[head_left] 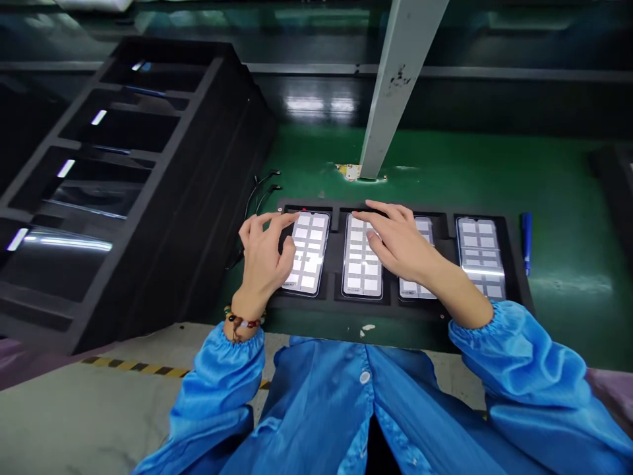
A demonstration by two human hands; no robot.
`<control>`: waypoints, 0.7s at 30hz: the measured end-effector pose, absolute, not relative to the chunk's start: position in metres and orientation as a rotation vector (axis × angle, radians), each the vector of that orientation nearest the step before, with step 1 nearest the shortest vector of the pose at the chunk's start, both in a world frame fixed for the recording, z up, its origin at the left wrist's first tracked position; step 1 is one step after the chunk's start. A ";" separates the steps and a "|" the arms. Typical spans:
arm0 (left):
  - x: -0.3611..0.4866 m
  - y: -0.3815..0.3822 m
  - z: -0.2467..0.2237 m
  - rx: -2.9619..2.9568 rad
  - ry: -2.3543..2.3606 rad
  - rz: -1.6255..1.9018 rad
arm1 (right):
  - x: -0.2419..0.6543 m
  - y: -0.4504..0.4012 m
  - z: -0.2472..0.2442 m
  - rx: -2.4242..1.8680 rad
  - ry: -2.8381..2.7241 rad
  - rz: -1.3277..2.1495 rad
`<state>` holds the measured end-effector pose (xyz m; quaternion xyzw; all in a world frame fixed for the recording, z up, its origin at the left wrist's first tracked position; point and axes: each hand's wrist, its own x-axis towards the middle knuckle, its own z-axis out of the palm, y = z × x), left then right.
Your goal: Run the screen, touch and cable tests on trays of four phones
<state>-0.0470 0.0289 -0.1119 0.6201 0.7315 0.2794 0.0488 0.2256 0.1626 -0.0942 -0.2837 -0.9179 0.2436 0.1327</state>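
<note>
Several smartphones lie face up in the slots of a black foam tray point(336, 251), their lit screens showing white and grey blocks. My left hand point(264, 254) is at the leftmost phone point(309, 254), index fingertip by its top left corner, thumb near its left edge. Over the second phone point(362, 277) reaches my right hand point(395, 241), fingers apart, index fingertip near the top of the screen. My right hand and forearm partly cover the third phone point(418, 288). The rightmost phone point(479, 247) lies untouched. Neither hand grips anything.
Stacked black trays point(198, 152) with dark-screened phones stand on the left. Black cables point(262, 191) lie between stack and tray. A blue marker point(527, 244) rests right of the tray on the green table point(568, 297). A grey metal post point(395, 86) rises behind the tray.
</note>
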 end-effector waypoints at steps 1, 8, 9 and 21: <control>-0.047 0.029 -0.113 1.901 2.216 0.827 | 0.225 0.164 -0.096 -0.818 -2.676 0.702; -0.050 0.030 -0.118 1.955 2.214 0.707 | 0.222 0.163 -0.100 -0.783 -2.733 0.656; -0.050 0.028 -0.117 1.962 2.221 0.702 | 0.222 0.162 -0.100 -0.773 -2.735 0.650; -0.038 -0.029 -0.108 2.069 2.273 0.575 | 0.229 0.149 -0.098 -0.646 -2.774 0.646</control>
